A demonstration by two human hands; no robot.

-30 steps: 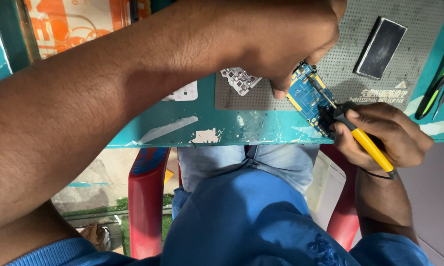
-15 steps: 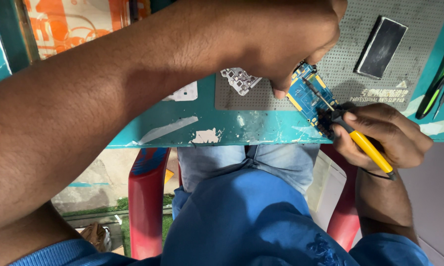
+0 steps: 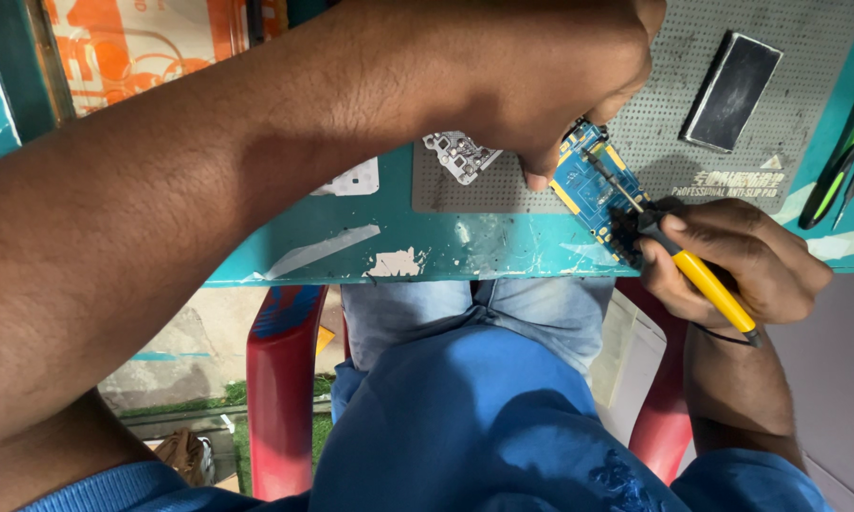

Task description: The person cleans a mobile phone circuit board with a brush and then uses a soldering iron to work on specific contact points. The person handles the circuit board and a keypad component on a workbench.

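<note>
Orange-and-white printed package (image 3: 128, 43) at ten o'clock, flat on the tabletop (image 3: 351, 246). Dark rectangular screen (image 3: 732, 90) at two o'clock, tilted, unlit.

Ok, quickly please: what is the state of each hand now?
Left hand: closed, pinching the top end of the blue circuit board.
Right hand: closed around the yellow-handled soldering iron, tip on the board.

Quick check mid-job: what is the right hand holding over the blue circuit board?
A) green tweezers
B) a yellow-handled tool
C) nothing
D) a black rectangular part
B: the right hand grips a yellow-handled tool whose tip lies on the blue circuit board, which the left hand pins at the table edge.
</note>
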